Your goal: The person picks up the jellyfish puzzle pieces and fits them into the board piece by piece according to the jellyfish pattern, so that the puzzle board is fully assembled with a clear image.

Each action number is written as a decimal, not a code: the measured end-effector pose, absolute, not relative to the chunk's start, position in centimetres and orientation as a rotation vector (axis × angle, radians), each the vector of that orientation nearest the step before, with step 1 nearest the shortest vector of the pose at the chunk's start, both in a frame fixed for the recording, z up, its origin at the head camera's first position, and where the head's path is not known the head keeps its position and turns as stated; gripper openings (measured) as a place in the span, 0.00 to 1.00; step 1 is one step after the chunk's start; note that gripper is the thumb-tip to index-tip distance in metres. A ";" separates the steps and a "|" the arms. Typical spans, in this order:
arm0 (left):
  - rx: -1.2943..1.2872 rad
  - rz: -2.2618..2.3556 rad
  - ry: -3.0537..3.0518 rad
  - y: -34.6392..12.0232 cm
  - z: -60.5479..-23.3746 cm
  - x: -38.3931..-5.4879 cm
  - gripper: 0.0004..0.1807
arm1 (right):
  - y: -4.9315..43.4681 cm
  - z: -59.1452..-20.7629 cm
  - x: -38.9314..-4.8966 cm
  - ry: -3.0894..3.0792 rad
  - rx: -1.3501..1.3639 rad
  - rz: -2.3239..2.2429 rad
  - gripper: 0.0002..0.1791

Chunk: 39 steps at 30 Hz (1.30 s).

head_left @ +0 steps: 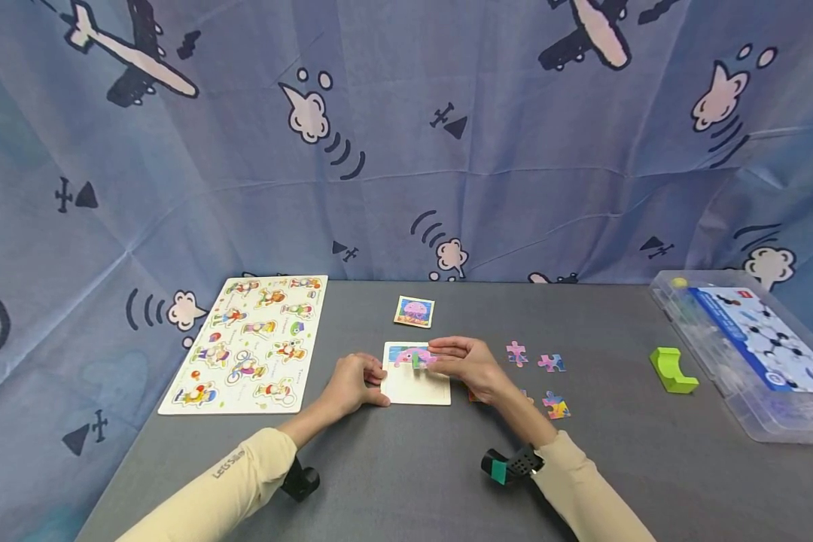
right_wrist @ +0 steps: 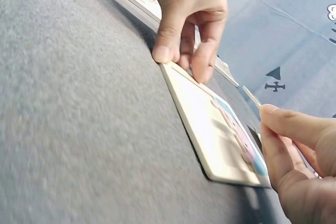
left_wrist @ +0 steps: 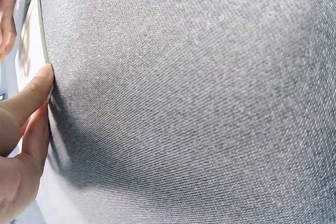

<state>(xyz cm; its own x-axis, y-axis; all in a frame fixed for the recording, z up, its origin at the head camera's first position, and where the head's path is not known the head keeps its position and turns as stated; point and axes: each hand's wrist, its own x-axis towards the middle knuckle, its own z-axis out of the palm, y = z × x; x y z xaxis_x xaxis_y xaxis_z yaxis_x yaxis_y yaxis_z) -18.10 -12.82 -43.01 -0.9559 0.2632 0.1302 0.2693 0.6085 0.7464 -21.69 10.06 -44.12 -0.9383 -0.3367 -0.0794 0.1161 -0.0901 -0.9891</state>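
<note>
A square pale wooden puzzle board (head_left: 415, 390) lies on the table, its upper part filled with pink and blue jigsaw pieces. My left hand (head_left: 357, 381) holds the board's left edge, thumb at the near corner and fingers further along the side. Above the filled part, my right hand (head_left: 470, 366) pinches a small puzzle piece (right_wrist: 252, 97) between thumb and fingers; it is tilted on edge and looks green in the head view. Loose jigsaw pieces (head_left: 555, 405) lie to the right, some partly hidden by the right forearm.
Behind the board lies a small picture card (head_left: 415, 311) with a pink jellyfish. A large board of cartoon figures (head_left: 206, 395) lies at the left. Toward the right are a green curved block (head_left: 671, 370) and a clear plastic case (head_left: 759, 418). A patterned curtain (head_left: 406, 150) hangs behind the table.
</note>
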 end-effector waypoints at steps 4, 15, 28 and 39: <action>-0.453 -1.295 -2.822 -12.9 -43.1 -18.2 0.20 | 9.0 -44.1 -21.6 1.889 -0.261 -2.119 0.26; -0.486 -1.293 -2.808 -13.0 -43.3 -18.3 0.21 | 6.4 -45.0 -21.1 2.108 -0.298 -2.065 0.22; -0.500 -1.272 -2.788 -13.1 -43.3 -18.4 0.21 | 4.8 -45.2 -21.0 2.652 -0.479 -1.691 0.15; -0.484 -1.273 -2.798 -13.1 -43.4 -18.5 0.21 | 4.7 -45.1 -21.0 2.730 -0.573 -1.576 0.15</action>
